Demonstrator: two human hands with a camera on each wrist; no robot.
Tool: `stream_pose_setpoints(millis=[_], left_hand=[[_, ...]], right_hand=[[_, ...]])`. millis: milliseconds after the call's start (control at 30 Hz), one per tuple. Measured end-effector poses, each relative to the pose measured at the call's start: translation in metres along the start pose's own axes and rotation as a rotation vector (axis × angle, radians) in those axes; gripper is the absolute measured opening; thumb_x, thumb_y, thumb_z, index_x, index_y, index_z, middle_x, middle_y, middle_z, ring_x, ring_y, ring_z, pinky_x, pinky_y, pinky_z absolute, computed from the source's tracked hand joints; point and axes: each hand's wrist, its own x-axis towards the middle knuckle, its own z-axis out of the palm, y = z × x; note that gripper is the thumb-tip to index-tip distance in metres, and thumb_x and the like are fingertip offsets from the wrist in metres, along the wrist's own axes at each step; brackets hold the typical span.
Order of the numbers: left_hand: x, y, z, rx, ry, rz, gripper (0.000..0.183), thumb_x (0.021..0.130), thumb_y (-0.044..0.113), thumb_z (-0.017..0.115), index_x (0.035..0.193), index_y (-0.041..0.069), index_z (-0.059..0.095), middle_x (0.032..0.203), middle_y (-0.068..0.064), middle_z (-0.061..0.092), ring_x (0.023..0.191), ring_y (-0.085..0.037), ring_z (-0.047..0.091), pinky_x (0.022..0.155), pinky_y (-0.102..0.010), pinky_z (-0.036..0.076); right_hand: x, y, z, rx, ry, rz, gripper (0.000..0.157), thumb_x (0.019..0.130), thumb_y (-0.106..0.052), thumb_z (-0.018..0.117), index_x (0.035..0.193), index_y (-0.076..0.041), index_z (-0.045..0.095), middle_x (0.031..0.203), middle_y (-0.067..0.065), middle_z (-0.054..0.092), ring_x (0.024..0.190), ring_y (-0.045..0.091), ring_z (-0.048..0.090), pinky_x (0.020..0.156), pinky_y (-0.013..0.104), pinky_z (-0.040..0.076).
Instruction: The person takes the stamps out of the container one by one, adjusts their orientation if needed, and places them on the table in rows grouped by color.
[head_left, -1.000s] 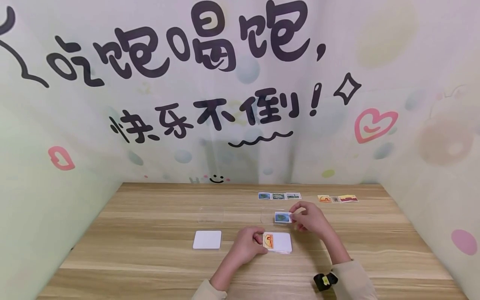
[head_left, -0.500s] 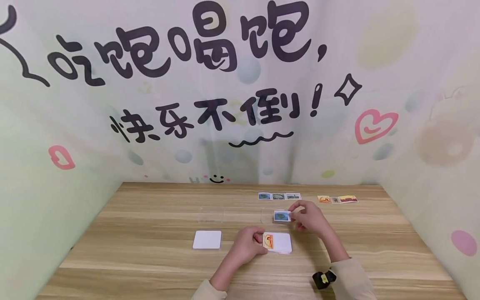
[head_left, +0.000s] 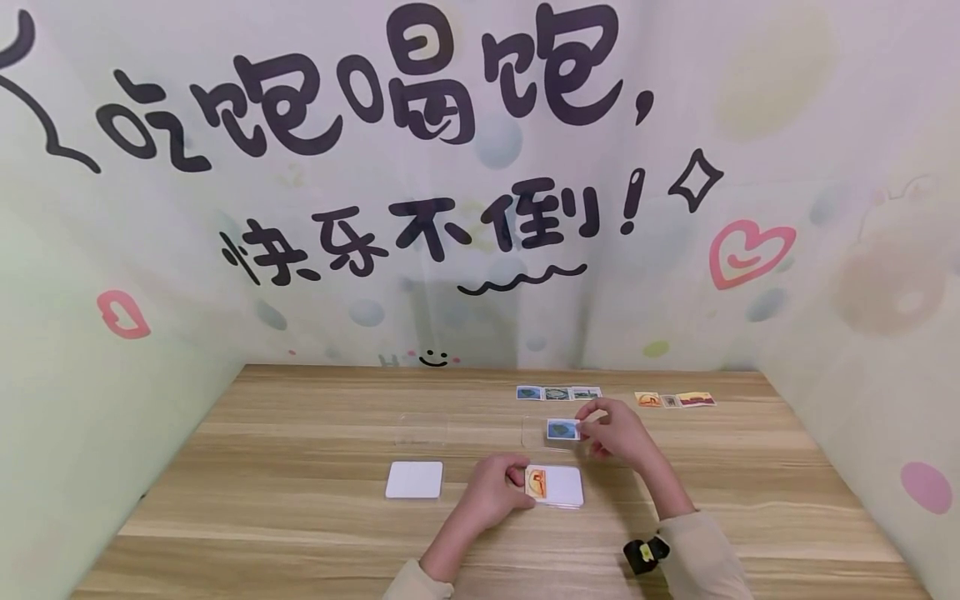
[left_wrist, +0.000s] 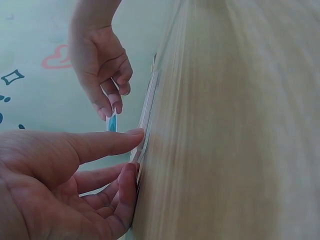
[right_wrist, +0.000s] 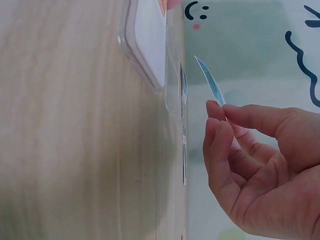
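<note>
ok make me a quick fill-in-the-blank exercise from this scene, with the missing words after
1. The right hand holds a white-edged stamp whose main colour is ____.
2. On the gripped card, the orange stamp sits at the end nearest the ____ hand.
3. The left back row contains ____ stamps.
4. The other card, with no stamp on it, is plain ____.

Missing words: blue; left; three; white
</note>
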Motion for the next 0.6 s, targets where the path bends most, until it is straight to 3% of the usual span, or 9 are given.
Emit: stream_pose_setpoints(millis=[600], left_hand=[[-0.0001, -0.0009, -0.0012, 0.014, -0.009, 0.019, 0.055, 0.073, -0.013, 0.086, 0.125, -0.015, 0.067, 0.085, -0.006, 0.060, 0.076, -0.014, 0.050, 0.067, -0.022, 0.044]], right_hand=[[0.0086, -0.0021, -0.0006, -0.011, -0.007, 0.006, 0.012, 0.101, -0.003, 0.064, 0.110, 0.004, 0.064, 0.085, 0.017, 0.072, 0.062, 0.019, 0.059, 0.059, 0.032, 0.055]])
